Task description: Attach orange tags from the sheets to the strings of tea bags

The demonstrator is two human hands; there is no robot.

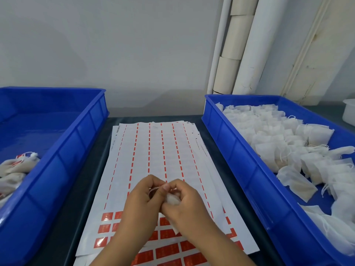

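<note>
A stack of tag sheets [155, 154] lies on the dark table between two blue bins; most of the top sheet is peeled white, with orange tags [166, 250] left in the near rows. Both hands meet above the sheet. My right hand [184, 204] grips a white tea bag [172, 199] in its curled fingers. My left hand [142, 200] pinches a small tag [153, 189] at its fingertips, right against the right thumb. The tag is mostly hidden by the fingers, and the string cannot be made out.
The blue bin on the right [240, 150] holds several untagged white tea bags [278, 143]. The blue bin on the left [63, 154] holds a few tagged bags [17, 166] at its near left. White pipes [247, 45] stand against the wall behind.
</note>
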